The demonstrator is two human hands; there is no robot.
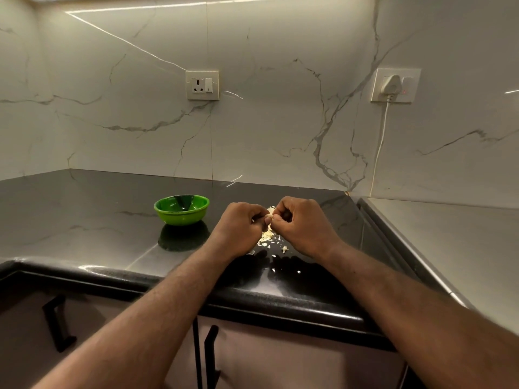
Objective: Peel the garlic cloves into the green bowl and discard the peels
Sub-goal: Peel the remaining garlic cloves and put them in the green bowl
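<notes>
Your bare hands and forearms, from the head camera.
Your left hand (241, 228) and right hand (302, 223) are uncovered from the fingers (257, 213) back to the wrists; behind them, your left forearm (157, 304) and right forearm (393, 299) run bare to the frame's edge, fine hair along both. A short-trimmed nail (268, 219) shows on your left thumb.

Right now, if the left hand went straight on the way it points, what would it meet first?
The left hand points toward the right hand, so it would probably first meet the garlic clove that both pinch, then that hand. Depth between them is unclear.
</notes>
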